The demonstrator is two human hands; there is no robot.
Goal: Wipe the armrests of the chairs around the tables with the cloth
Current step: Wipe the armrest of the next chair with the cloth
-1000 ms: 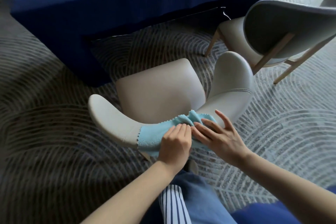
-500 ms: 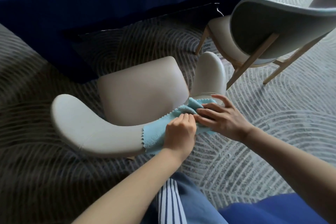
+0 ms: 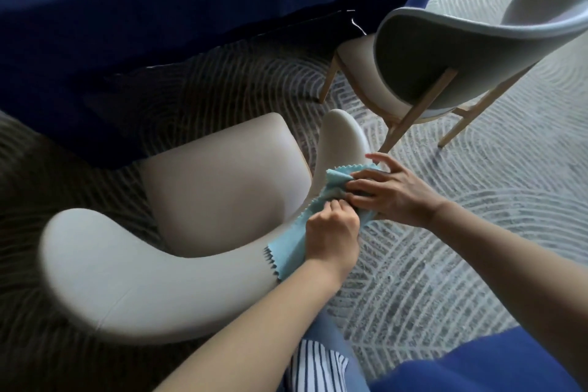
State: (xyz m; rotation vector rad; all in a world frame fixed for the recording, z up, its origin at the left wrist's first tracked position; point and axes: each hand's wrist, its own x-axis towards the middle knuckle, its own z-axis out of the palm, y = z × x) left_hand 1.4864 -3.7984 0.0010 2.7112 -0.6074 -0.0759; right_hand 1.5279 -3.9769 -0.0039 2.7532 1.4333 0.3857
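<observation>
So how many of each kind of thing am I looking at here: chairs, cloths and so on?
Chairs: 2 (cream chair, grey-backed chair)
Cloths: 1 (light blue cloth)
Tables: 1 (table draped in dark blue)
Hands: 2 (left hand, right hand, both on the cloth)
Total: 6

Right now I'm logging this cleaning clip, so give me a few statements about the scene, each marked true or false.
1. The left hand and right hand both touch the cloth. True.
2. The cloth is red. False: it is light blue.
3. The cloth lies on the cream chair. True.
4. The tablecloth is white. False: it is dark blue.
5. A second chair stands to the right. True.
</observation>
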